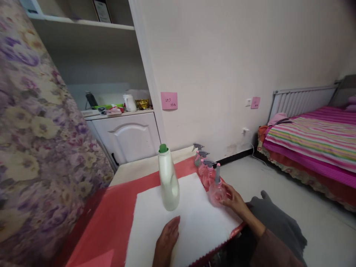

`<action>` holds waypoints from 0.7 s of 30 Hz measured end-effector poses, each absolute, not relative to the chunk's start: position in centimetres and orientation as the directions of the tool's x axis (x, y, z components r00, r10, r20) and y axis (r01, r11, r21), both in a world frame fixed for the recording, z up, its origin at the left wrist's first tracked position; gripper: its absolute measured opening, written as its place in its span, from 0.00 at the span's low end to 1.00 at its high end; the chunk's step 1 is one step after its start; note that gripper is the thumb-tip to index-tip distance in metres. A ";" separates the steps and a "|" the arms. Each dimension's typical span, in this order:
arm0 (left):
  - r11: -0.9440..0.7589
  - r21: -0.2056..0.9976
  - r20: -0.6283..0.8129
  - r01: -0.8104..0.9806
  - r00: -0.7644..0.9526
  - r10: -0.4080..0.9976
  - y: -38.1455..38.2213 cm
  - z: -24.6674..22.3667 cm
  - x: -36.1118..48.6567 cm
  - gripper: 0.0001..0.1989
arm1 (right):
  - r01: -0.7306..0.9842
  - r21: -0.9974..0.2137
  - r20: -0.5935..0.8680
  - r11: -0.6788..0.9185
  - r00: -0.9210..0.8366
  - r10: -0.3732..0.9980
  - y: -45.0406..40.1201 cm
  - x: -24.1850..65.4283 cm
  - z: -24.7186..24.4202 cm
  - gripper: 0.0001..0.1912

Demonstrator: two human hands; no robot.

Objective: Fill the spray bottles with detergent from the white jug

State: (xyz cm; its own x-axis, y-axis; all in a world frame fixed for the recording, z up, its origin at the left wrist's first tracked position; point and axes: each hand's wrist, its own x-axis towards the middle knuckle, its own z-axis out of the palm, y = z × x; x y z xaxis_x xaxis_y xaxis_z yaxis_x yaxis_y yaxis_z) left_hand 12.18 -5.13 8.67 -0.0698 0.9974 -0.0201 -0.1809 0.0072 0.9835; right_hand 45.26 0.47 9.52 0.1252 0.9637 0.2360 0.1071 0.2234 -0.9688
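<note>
My right hand (232, 198) is closed around the body of a pink see-through spray bottle (217, 193) with a grey trigger head, at the right edge of a white sheet (194, 218). Behind it a row of similar spray bottles (202, 163) runs back along the table's right side. In the middle of the sheet stands a tall pale green jug-like bottle (169, 181) with a handle and a green piece in its mouth. My left hand (168, 235) hovers over or rests on the sheet in front of that bottle, fingers stretched out, holding nothing.
A red cloth (111, 207) covers the table under the sheet. To the left hangs a floral curtain (36, 148); behind is a white cabinet (130, 133) with small items on top. A bed (314, 141) stands at the far right beyond the tiled floor (278, 181).
</note>
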 end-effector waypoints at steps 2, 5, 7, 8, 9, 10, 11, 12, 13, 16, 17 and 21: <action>0.029 0.984 -0.035 -0.173 -0.033 0.999 -5.1 8.6 12.1 0.28 | 0.113 -0.969 0.236 0.220 0.166 0.957 1.0 45.8 8.9 0.38; 0.009 0.982 -0.024 -0.189 -0.076 0.997 -5.3 8.8 12.2 0.28 | 0.101 -0.968 0.244 0.229 0.187 0.951 1.7 46.1 8.0 0.39; -0.002 0.982 -0.019 -0.188 -0.109 0.994 -5.5 8.9 12.5 0.28 | 0.088 -0.968 0.247 0.235 0.182 0.952 2.0 46.2 7.5 0.39; -0.001 0.983 -0.020 -0.183 -0.113 0.993 -5.6 9.0 12.6 0.28 | 0.083 -0.968 0.247 0.236 0.179 0.952 2.1 46.3 7.3 0.39; 0.001 0.984 -0.022 -0.177 -0.115 0.993 -5.6 9.0 12.7 0.28 | 0.079 -0.969 0.246 0.236 0.179 0.952 2.1 46.3 7.1 0.40; 0.004 0.985 -0.025 -0.173 -0.118 0.993 -5.6 9.1 12.8 0.28 | 0.078 -0.969 0.245 0.234 0.182 0.952 2.2 46.3 6.9 0.39; 0.008 0.985 -0.029 -0.173 -0.121 0.992 -5.6 9.0 12.8 0.28 | 0.078 -0.970 0.243 0.232 0.186 0.952 2.2 46.4 6.7 0.39; 0.014 0.984 -0.036 -0.175 -0.122 0.992 -5.6 9.0 12.9 0.28 | 0.080 -0.970 0.241 0.229 0.191 0.952 2.2 46.4 6.6 0.39; 0.021 0.984 -0.044 -0.178 -0.122 0.992 -5.6 9.0 12.9 0.27 | 0.082 -0.970 0.239 0.227 0.197 0.951 2.1 46.4 6.5 0.38; 0.041 0.983 -0.062 -0.179 -0.117 0.991 -5.6 9.3 12.8 0.27 | 0.091 -0.971 0.237 0.222 0.210 0.949 2.1 46.1 6.3 0.38; 0.045 0.983 -0.066 -0.178 -0.115 0.991 -5.6 9.5 12.7 0.27 | 0.094 -0.971 0.236 0.220 0.215 0.948 2.1 46.0 6.3 0.38; 0.091 0.983 -0.101 -0.160 -0.055 0.993 -5.6 10.6 12.3 0.26 | 0.099 -0.973 0.228 0.210 0.242 0.943 2.2 45.4 6.2 0.38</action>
